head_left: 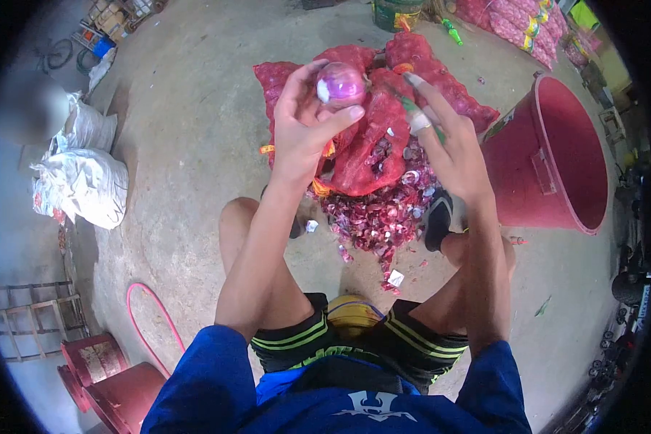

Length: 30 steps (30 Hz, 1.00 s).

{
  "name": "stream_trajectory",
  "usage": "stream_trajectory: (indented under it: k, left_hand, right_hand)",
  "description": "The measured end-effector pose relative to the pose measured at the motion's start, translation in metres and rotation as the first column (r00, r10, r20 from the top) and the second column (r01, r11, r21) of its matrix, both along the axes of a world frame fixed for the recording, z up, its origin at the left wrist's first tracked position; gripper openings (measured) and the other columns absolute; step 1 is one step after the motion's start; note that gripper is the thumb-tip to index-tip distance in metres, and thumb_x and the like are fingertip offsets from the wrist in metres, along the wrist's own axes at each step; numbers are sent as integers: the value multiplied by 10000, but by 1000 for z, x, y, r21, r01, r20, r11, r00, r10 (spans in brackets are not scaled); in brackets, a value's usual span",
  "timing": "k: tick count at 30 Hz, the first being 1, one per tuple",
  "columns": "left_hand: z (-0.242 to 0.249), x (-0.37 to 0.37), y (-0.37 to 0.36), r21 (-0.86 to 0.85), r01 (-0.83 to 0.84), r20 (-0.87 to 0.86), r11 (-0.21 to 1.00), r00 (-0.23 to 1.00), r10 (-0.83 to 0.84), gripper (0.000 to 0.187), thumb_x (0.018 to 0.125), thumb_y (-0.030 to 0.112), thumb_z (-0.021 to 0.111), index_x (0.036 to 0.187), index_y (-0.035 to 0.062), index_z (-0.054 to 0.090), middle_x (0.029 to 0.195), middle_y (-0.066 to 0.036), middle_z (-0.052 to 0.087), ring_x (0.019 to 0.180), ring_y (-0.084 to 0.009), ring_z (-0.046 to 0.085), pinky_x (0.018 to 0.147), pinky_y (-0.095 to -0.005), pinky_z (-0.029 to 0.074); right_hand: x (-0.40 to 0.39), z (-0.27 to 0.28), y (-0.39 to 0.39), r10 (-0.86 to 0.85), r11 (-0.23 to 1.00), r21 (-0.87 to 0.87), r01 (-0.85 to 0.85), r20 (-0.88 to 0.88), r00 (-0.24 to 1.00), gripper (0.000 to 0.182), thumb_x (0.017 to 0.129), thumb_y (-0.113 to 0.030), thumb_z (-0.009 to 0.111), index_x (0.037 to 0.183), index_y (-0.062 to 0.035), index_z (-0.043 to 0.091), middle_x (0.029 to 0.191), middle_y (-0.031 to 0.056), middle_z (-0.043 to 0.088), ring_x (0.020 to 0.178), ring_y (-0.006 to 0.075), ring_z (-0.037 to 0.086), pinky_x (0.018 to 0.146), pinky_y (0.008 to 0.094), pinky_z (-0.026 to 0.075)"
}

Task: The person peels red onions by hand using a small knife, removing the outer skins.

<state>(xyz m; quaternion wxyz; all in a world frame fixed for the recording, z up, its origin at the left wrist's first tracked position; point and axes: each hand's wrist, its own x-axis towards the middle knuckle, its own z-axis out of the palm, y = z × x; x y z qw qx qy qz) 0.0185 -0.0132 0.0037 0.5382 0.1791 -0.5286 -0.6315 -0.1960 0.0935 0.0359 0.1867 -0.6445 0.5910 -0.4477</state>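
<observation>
Onion [341,84] in the left hand's [307,112] grip above littered concrete floor [188,195].

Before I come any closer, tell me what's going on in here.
A seated person holds up a purple onion in the left hand. The right hand is raised beside it, with something green at its fingers, too blurred to name. Below lie red mesh sacks and a heap of onion skins on the floor. A big red tub stands to the right.
</observation>
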Motion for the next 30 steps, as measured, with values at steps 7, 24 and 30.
stream_trajectory:
  k: [7,24,30]
  left_hand:
    - [-8,-5,-5,-328,-235,248,915,913,324,699,773,-106,887,1369,17,543,1306,-84,631,1190,-177,669,980,-325,611]
    - [-6,-6,-6,-170,-178,206,969,955,212,687,711,20,954,1311,37,619,1265,-75,679,1134,-175,686,995,-333,566]
    - [-4,-5,-2,-230,-107,230,967,960,161,690,713,-24,936,1324,20,619,1269,-79,678,1123,-160,692,950,-322,609]
  right_hand:
    - [13,-15,-3,22,986,-157,-53,-195,981,589,985,-222,728,1537,-106,558,779,209,674,694,430,683,643,508,520]
    - [18,-14,-7,134,991,-41,-129,149,980,486,1073,-193,637,1537,-77,548,778,180,658,622,267,632,651,387,517]
    - [14,-19,-9,121,980,-146,-133,-91,989,557,1042,-159,666,1581,-102,536,765,197,654,629,375,661,624,428,520]
